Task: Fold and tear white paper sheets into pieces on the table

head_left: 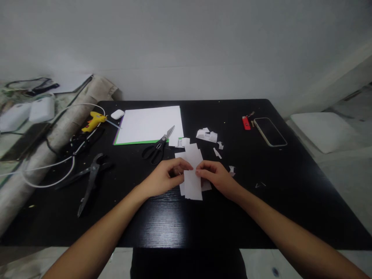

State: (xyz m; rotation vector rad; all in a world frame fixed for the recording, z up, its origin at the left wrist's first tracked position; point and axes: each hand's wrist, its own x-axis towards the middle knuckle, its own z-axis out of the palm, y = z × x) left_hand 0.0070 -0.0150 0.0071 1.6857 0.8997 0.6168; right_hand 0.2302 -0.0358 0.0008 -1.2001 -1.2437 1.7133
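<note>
A cut piece of white paper (193, 178) lies on the black table (162, 221) in front of me. My left hand (164, 179) pinches its left edge with curled fingers. My right hand (216, 176) pinches its right edge the same way. Both hands rest on the table, thumbs and forefingers meeting over the paper's middle. Black-handled scissors (158, 147) lie just beyond the paper, to the left.
A stack of white and coloured sheets (149, 124) lies at the back. Paper scraps (207, 135) sit right of it. A phone (270, 131) and red lighter (245, 123) are far right. A yellow glue gun (93, 121), pliers (90, 178) and cables lie left.
</note>
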